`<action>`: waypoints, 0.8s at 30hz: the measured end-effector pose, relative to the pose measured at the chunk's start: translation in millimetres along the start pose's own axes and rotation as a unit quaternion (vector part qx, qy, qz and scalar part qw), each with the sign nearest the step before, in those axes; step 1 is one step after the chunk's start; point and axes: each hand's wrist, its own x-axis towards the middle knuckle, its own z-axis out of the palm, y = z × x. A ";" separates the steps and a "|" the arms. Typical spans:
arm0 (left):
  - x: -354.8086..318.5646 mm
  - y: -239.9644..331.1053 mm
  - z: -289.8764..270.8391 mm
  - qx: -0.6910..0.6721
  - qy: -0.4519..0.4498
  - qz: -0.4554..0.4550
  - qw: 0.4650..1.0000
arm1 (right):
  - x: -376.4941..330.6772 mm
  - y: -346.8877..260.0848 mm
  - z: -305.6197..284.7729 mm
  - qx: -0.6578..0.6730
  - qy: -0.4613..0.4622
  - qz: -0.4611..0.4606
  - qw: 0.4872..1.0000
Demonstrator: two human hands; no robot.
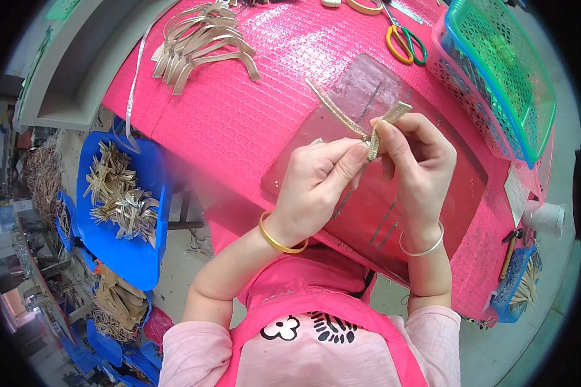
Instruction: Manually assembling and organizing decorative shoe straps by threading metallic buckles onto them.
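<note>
Above a dark red board (426, 222), my two hands meet at a narrow gold glittery strap (336, 111). One length of it stands out up and to the left, while a second, shorter end points up to the right. Thumb and forefinger of my left hand (316, 177) pinch it close to where the two lengths cross. My right hand (423, 161) grips the shorter end between thumb and fingers. The crossing itself is partly hidden by my fingertips.
Several beige straps (206, 48) lie in a pile on the pink table cover (200, 122). Yellow-and-green-handled scissors (403, 45) rest beyond the board. A green basket (529, 84) stands at the right; a blue bin (119, 248) with gold strap pieces is at the left.
</note>
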 end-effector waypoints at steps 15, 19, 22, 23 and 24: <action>-0.1 3.1 -11.6 -0.091 -0.062 -0.107 0.988 | -8.8 5.0 1.4 0.105 -0.015 0.032 0.994; 2.0 3.8 -19.6 -0.126 -0.109 -0.111 0.980 | -10.2 0.8 -2.5 0.127 -0.041 -0.034 0.990; 2.5 10.8 -18.9 -0.133 -0.098 -0.139 0.976 | -11.9 -1.3 -2.0 0.175 -0.045 -0.010 0.984; 2.5 12.5 -19.5 -0.134 -0.104 -0.158 0.973 | -13.1 0.1 -3.0 0.123 -0.049 -0.041 0.990; 2.2 12.0 -19.5 -0.134 -0.103 -0.157 0.973 | -13.7 1.1 -3.3 0.071 -0.052 -0.072 0.994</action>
